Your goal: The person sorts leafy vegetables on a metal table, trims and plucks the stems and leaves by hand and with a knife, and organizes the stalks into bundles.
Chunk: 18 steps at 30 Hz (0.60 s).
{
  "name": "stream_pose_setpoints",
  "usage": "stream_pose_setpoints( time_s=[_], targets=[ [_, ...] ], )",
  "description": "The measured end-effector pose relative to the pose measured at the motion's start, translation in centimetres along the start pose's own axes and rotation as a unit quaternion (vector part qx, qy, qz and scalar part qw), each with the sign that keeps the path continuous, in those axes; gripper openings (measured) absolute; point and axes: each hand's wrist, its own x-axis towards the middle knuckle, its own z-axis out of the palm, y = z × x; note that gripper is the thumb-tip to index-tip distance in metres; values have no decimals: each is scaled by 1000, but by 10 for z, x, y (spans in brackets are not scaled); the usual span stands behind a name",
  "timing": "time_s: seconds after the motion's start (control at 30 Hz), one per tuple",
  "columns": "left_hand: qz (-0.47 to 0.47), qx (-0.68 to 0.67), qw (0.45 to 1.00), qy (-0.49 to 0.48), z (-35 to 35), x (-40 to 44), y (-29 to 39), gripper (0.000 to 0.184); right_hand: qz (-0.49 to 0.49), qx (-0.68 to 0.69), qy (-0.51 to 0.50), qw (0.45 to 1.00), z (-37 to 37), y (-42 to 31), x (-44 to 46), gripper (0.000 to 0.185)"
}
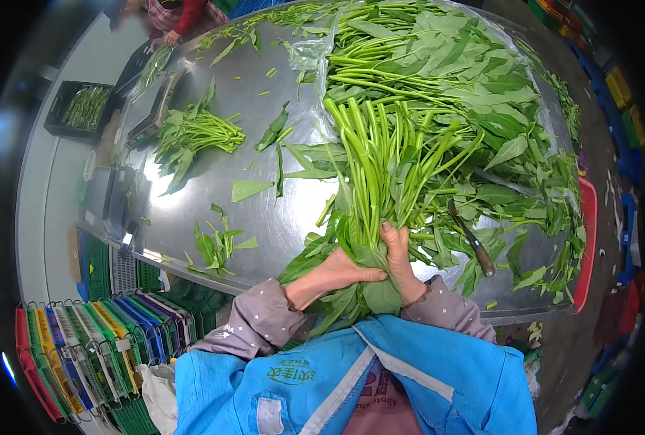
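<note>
1. The bunch of greens (369,174) was in both hands at the near edge of the metal table (264,228), its cut stems pointing away from the person and its leaves hanging toward the blue jacket (286,370).
2. The left hand (335,274) gripped the bunch from its left side, around the leafy part, with the thumb laid across the front; the other fingers were mostly hidden by leaves.
3. The right hand (400,264) gripped the bunch from its right side, thumb pointing up along the stems; its other fingers could not be seen.
4. Beyond the bunch and to its right, a big pile of greens (467,80) was spread over clear plastic (310,54).
5. Just right of the bunch, a knife (471,238) lay among leaves, its wooden handle toward the person.
6. Left of the bunch lay loose leaves (252,190) and, farther off, a smaller bunch (203,136).
7. Well to the right of the bunch, a red basket (588,239) stood against the table's edge.
8. Far to the left, beyond the bunch, were a black crate (72,132) holding greens and a co-worker's hand (171,38) below a red sleeve (192,14).
</note>
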Motion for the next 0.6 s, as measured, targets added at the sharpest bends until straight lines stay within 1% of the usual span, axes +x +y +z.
stream_pose_setpoints(
  time_s=[0.03, 0.07, 0.1, 0.13, 0.2, 0.23, 0.27, 0.3, 0.33, 0.37, 0.4, 0.43, 0.47, 0.53, 0.57, 0.6],
  targets=[
    [31, 4, 999, 33, 3, 0, 1, 74, 0, 0, 0, 1000, 0, -3, -2, 50],
    [61, 9, 996, 67, 5, 0, 1, 71, 39, 46, 0, 998, -2, -6, -3, 50],
    [61, 9, 996, 67, 4, 1, -2, 71, 77, 92, 0, 993, -4, -9, -4, 51],
    [72, 15, 994, 87, 2, 3, -7, 71, 77, 92, -1, 993, -4, -10, -5, 51],
    [82, 22, 991, 107, 0, 2, -8, 70, 24, 117, -28, 992, -5, -12, -6, 51],
    [83, 69, 986, 124, -1, -2, -2, 67, 25, 117, -29, 992, -15, -14, -8, 51],
    [83, 115, 980, 141, -3, -7, 3, 64, 66, -2, -47, 997, -31, -18, -10, 50],
    [82, 114, 980, 143, -10, -13, 9, 64, 106, -121, -64, 985, -40, -19, -11, 50],
    [66, 244, 953, 164, -22, -22, 17, 64, -31, -138, -122, 982, -35, -28, -11, 48],
    [47, 370, 910, 183, -35, -28, 23, 65, -51, -183, -112, 975, -46, -31, -8, 48],
    [10, 547, 809, 213, -50, -31, 25, 58, 17, -188, -69, 980, -59, -39, -9, 47],
    [-29, 700, 674, 236, -63, -36, 24, 52, 86, -195, -29, 977, -71, -46, -10, 46],
    [-32, 697, 674, 240, -71, -49, 23, 52, 88, -198, -33, 976, -84, -51, -11, 46],
    [103, 832, 501, 215, -83, -64, 26, 60, 23, -327, 33, 944, -95, -58, -15, 39],
    [96, 831, 507, 206, -81, -67, 22, 60, 28, -275, 51, 960, -101, -63, -17, 31],
    [73, 820, 530, 202, -78, -69, 24, 62, 8, -269, 53, 962, -98, -67, -16, 29]
  ],
)
